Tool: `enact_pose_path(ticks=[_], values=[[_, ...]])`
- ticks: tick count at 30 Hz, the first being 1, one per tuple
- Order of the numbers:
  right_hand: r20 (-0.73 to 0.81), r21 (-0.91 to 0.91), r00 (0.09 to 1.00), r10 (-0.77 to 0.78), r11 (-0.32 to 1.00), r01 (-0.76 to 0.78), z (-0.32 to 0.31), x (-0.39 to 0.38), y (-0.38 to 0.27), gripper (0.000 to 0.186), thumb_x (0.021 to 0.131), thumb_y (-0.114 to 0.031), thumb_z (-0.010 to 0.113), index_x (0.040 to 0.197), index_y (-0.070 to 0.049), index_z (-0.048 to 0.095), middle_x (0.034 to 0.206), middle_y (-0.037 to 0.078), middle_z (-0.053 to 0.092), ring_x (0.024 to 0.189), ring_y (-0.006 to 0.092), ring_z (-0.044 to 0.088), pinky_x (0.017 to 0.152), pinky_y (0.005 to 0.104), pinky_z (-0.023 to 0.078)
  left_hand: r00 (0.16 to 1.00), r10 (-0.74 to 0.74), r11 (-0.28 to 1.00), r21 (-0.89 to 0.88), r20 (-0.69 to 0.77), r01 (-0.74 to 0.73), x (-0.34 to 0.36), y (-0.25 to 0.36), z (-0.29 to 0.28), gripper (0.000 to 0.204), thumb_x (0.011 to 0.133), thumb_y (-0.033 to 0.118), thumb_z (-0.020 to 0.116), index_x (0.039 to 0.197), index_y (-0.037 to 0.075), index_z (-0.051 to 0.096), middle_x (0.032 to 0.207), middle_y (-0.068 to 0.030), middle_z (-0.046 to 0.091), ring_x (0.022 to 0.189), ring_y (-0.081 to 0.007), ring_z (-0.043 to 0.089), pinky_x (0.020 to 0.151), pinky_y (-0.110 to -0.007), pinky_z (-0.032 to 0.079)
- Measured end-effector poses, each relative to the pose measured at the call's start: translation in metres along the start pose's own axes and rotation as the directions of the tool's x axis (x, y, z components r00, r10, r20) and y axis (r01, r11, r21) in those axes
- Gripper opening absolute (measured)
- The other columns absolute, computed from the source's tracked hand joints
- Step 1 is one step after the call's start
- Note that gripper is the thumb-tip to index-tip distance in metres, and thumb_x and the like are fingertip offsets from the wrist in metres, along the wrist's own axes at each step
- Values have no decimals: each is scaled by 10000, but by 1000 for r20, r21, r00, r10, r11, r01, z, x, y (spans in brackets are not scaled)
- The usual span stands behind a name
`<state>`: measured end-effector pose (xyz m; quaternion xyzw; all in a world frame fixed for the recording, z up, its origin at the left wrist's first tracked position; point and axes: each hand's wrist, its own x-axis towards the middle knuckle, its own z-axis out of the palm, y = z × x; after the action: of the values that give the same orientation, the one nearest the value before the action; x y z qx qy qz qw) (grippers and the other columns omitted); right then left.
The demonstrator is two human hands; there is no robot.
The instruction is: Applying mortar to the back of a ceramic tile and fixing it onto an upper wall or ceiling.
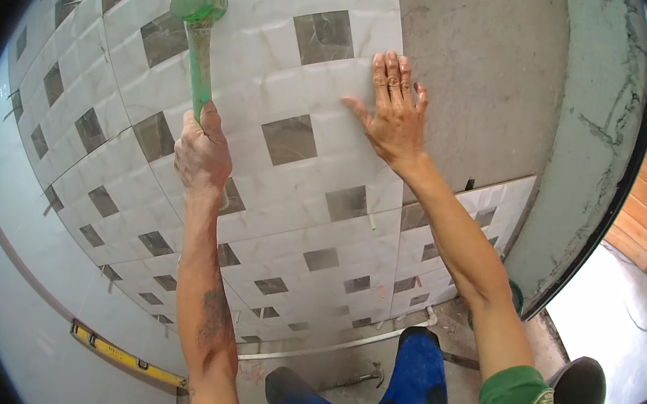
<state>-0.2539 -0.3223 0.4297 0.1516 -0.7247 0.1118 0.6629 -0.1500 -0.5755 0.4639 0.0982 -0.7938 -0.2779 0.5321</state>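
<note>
While clenching the green rubber mallet (198,31) in left hand (202,154), right hand (394,115) flat, fingers released, on top wall tile (304,82); could crack if struck hard

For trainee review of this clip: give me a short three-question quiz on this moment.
1. True or false: the left hand grips a green mallet.
2. Where is the right hand pressed? A) the floor B) a white wall tile C) the yellow level
3. What surface lies right of the top tile?

Key: 1 true. 2 B. 3 bare grey wall.
</note>
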Motion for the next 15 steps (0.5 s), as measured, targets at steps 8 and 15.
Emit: enact_pose_path(ticks=[8, 15], values=[[28, 21, 999, 44, 999, -45, 1, -3, -6, 735, 906, -574, 408, 1425, -62, 312, 1493, 119, 286, 1387, 273, 250, 1014, 568, 259, 991, 127, 972, -193, -45, -134, -18, 16, 4, 543, 933, 518, 310, 849, 45, 564, 586, -160, 570, 633, -361, 605, 626, -477, 455], [73, 43, 994, 78, 996, -81, -6, -3, -9, 717, 915, -553, 413, 1427, -63, 306, 1502, 118, 261, 1401, 274, 208, 1017, 606, 221, 997, 35, 998, -51, 70, -32, -9, 24, 5, 523, 913, 514, 316, 895, 58, 572, 685, -221, 613, 734, -439, 601, 667, -499, 453]])
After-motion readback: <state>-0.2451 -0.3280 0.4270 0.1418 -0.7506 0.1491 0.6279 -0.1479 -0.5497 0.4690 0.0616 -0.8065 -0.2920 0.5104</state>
